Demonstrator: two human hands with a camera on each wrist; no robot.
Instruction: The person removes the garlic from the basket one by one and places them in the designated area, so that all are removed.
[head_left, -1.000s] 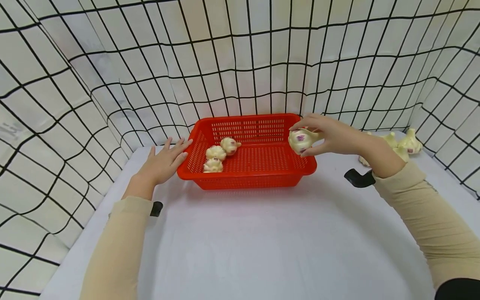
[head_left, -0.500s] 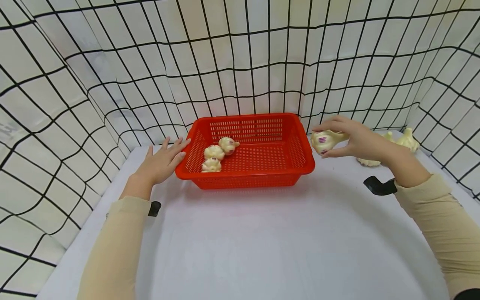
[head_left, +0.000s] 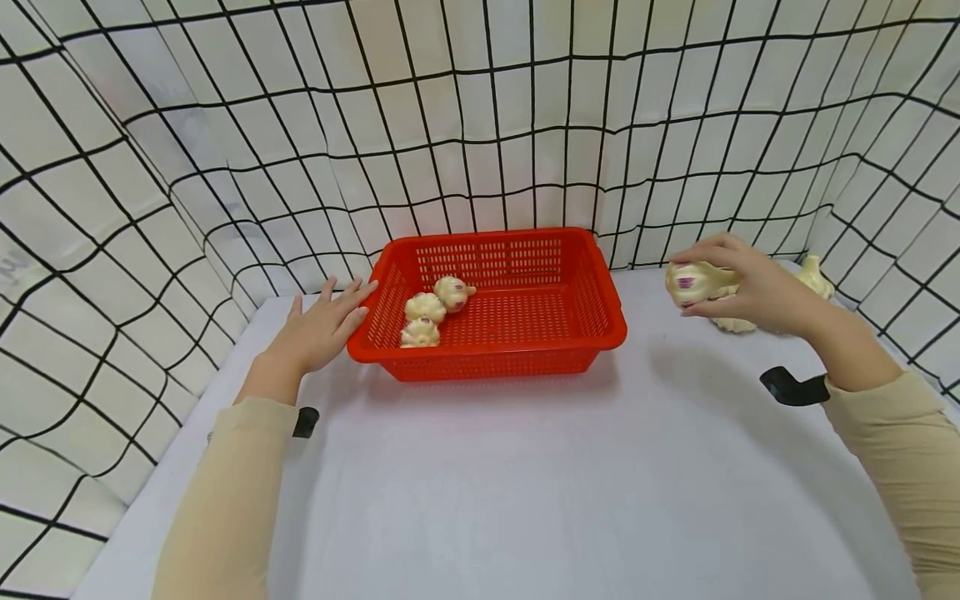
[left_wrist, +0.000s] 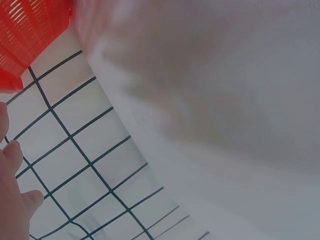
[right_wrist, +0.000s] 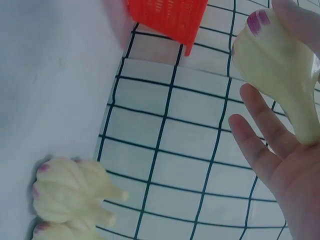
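My right hand [head_left: 757,279] grips a garlic bulb [head_left: 693,283] by its sides, thumb below and fingers above, to the right of the red basket. In the right wrist view the pale garlic bulb [right_wrist: 280,60] shows purple streaks and a long stem toward the palm. My left hand [head_left: 318,329] lies with fingers spread and straight, fingertips at the left rim of the red basket [head_left: 498,352]. Inside that basket, at its left end, sit three garlic bulbs [head_left: 425,308]. More garlic bulbs [right_wrist: 70,190] lie on the table at the right, partly hidden behind my right hand in the head view.
Black wire grid panels [head_left: 510,108] backed with white sheeting rise behind the basket and along both sides. A white cloth [head_left: 480,483] covers the table. Black straps [head_left: 793,388] with small camera mounts sit at the wrists.
My right hand has carried the garlic bulb rightward, from over the basket's right rim to beside the loose bulbs. My left hand stays at the left rim.
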